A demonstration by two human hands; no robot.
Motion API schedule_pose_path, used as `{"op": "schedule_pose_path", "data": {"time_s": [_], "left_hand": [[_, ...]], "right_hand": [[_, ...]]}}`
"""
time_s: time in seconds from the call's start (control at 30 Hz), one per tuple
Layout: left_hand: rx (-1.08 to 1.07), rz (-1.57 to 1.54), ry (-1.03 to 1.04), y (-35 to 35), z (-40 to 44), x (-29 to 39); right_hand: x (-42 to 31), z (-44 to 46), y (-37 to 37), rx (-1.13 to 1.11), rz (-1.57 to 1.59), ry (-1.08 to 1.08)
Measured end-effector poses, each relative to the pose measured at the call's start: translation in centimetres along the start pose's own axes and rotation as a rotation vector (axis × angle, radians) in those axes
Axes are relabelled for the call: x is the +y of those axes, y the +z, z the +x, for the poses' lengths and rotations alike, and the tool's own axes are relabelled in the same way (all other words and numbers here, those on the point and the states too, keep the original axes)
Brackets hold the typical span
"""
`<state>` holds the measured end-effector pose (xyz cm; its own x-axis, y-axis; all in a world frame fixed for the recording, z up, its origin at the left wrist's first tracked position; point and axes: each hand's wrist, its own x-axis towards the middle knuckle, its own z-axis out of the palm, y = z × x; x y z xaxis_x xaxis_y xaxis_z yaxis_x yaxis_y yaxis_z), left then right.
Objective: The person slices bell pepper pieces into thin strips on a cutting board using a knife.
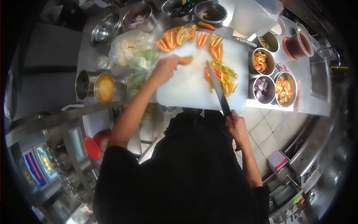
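My left hand (166, 70) pinches a small orange piece of bell pepper (186, 60) just above the white cutting board (175, 91). In my right hand (236, 127) is the black handle of a kitchen knife (217, 83). Its blade points away from me over the board, against a pile of green, yellow and red pepper strips (227, 79). Along the far side of the board lie several orange pepper pieces (183, 35), with more pepper pieces (216, 46) at the back right.
Left of the board lie clear plastic bags (130, 46) and a pot of yellow liquid (105, 89). Metal containers on the right hold chopped onion (261, 89) and cut vegetables (284, 89). A second knife (244, 41) lies at the back edge. A sink (320, 82) is far right.
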<state>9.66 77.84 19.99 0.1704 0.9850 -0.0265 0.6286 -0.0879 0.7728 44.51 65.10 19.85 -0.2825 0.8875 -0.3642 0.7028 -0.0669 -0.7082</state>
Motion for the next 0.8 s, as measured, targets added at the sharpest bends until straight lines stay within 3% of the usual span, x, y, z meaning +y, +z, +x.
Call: {"op": "schedule_pose_path", "data": {"time_s": [0.03,0.07,0.1,0.13,0.2,0.37,0.6,0.8], "left_hand": [[-0.003,-0.019,-0.019,0.1,-1.8,-1.0],[-0.078,0.035,0.192,0.4,-3.7,-2.0],[-0.150,0.084,0.404,0.8,-5.5,-3.0],[-0.150,0.059,0.384,1.3,-6.6,-3.6],[-0.218,0.191,0.536,2.5,-7.3,-4.4],[-0.159,0.139,0.604,3.2,-7.3,-5.0],[-0.281,0.113,0.625,3.7,-5.8,-4.5],[-0.282,0.091,0.640,4.0,-5.8,-4.9]], "right_hand": [[-1.1,0.0,0.5,0.049,0.065,0.009],[-2.3,0.0,1.0,0.093,0.127,0.022],[-3.2,0.5,1.6,0.073,0.040,-0.001],[-4.4,1.1,2.2,0.051,0.024,0.017],[-6.7,2.4,3.8,0.121,-0.249,-0.141],[-9.4,4.2,6.8,-0.021,-0.446,-0.042],[-12.3,-0.2,5.8,-0.094,-0.534,0.038],[-8.2,0.7,9.4,-0.052,-0.483,0.035]]}}
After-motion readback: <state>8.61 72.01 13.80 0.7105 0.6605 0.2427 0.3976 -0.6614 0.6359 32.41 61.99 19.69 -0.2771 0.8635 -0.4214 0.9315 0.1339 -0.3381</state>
